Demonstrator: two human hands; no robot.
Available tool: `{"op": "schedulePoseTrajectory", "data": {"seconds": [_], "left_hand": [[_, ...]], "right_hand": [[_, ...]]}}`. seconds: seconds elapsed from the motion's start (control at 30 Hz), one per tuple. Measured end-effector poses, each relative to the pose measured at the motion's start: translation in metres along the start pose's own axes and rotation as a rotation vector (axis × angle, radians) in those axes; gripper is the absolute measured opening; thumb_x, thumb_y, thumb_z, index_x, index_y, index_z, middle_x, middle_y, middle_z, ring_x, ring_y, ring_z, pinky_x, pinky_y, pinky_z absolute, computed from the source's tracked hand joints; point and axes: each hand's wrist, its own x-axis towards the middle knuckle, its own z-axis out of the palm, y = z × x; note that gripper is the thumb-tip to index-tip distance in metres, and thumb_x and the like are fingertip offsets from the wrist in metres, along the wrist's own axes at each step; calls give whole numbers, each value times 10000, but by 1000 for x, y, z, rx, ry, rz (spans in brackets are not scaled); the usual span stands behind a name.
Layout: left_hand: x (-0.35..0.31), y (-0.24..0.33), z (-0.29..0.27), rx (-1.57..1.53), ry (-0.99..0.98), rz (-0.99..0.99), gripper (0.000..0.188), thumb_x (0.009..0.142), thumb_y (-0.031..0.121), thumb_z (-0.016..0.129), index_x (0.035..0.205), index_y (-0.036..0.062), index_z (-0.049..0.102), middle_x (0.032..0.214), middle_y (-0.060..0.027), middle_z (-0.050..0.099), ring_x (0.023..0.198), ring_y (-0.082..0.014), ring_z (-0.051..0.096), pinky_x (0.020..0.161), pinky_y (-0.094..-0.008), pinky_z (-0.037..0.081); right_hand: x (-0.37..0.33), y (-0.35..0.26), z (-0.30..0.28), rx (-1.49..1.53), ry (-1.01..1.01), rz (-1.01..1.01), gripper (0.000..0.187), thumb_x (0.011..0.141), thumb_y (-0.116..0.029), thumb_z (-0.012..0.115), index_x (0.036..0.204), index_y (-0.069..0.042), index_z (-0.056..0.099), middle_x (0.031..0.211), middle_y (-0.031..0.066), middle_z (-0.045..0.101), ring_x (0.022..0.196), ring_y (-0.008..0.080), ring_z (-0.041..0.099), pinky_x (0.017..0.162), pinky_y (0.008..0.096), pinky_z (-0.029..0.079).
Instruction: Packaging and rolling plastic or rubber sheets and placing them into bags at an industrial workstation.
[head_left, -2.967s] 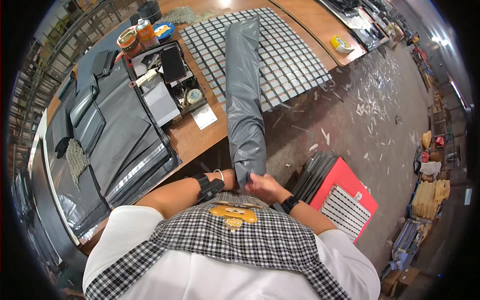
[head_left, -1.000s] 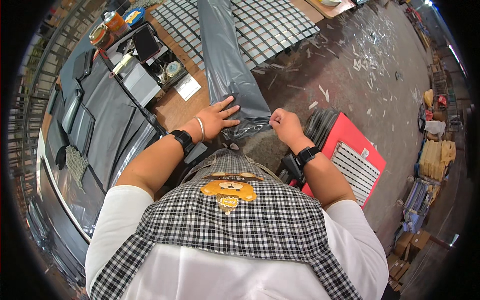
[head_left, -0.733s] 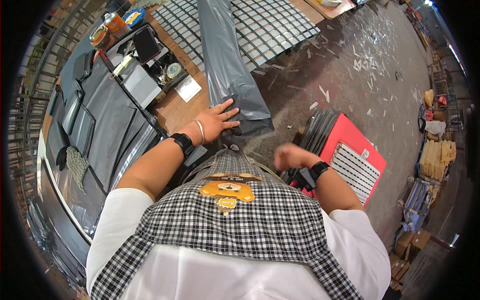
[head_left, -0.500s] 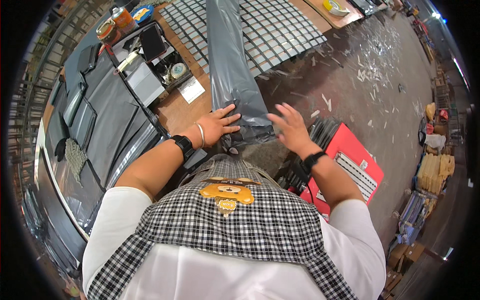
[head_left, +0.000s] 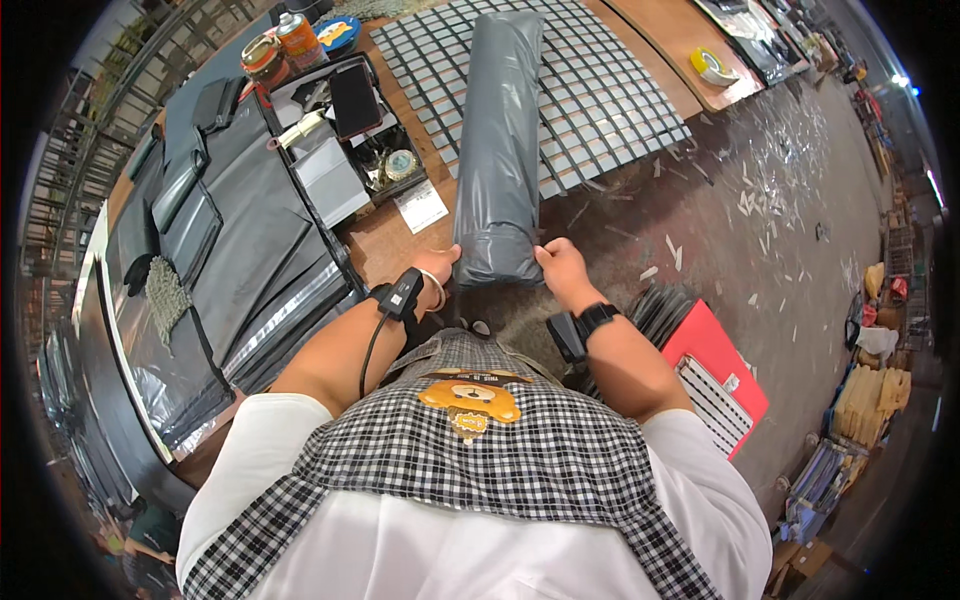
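A long grey plastic mailing bag [head_left: 497, 150], bulging with something inside, reaches from the work table toward my body. Its near end is folded flat across. My left hand [head_left: 440, 266] pinches the bag's near left corner, the thumb and fingers closed on the plastic. At the near right corner my right hand [head_left: 562, 270] grips the same bag, fingers curled in. What the bag contains is hidden. Beneath its far part lies a sheet with a black grid over white [head_left: 590, 110].
Left of the bag, an open black box [head_left: 350, 190] holds a phone [head_left: 355, 100] and small items. Flat grey bags [head_left: 230, 250] cover the table's left side. A tape roll [head_left: 712, 66] lies far right. A red folder [head_left: 715, 370] stands right; scraps litter the floor.
My hands have gone from pressing and hovering over the bag's near end to gripping its two corners. The near end now looks folded in and fuller.
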Motion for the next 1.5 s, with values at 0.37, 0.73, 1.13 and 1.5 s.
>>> {"op": "schedulePoseTrajectory", "data": {"seconds": [0.37, 0.73, 1.13, 1.5], "left_hand": [[8, 25, -31, 850, 280, 913, 355, 838, 255, 652, 1102, 19, 665, 1074, -217, 659, 983, -324, 641, 869, -431, 507], [42, 58, -72, 1438, 167, 1080, 231, 851, 208, 587, 975, 30, 666, 1121, -182, 650, 1045, -341, 625, 899, -406, 501], [31, 64, -57, 1363, 294, 997, 153, 860, 164, 568, 936, 67, 659, 944, -161, 669, 938, -335, 648, 802, -422, 524], [-101, 80, -63, 721, 212, 1390, 173, 865, 92, 587, 1034, 69, 611, 951, -154, 667, 920, -337, 631, 766, -421, 508]], "right_hand": [[12, -75, 44, -391, -131, 167, 1144, 620, -497, 854, 1313, 202, 271, 1186, 320, 589, 1091, 390, 620, 901, 387, 514], [11, -69, 47, -276, -103, 192, 1140, 610, -473, 860, 1331, 171, 255, 1190, 324, 584, 1105, 387, 613, 923, 389, 501], [11, -67, 46, -262, -104, 171, 1127, 611, -456, 866, 1324, 169, 257, 1215, 324, 567, 1123, 381, 603, 934, 383, 494], [-3, -110, 13, -475, 366, -599, 585, 846, -413, 706, 1196, 22, 532, 1035, 157, 633, 846, 298, 616, 777, 412, 512]]}}
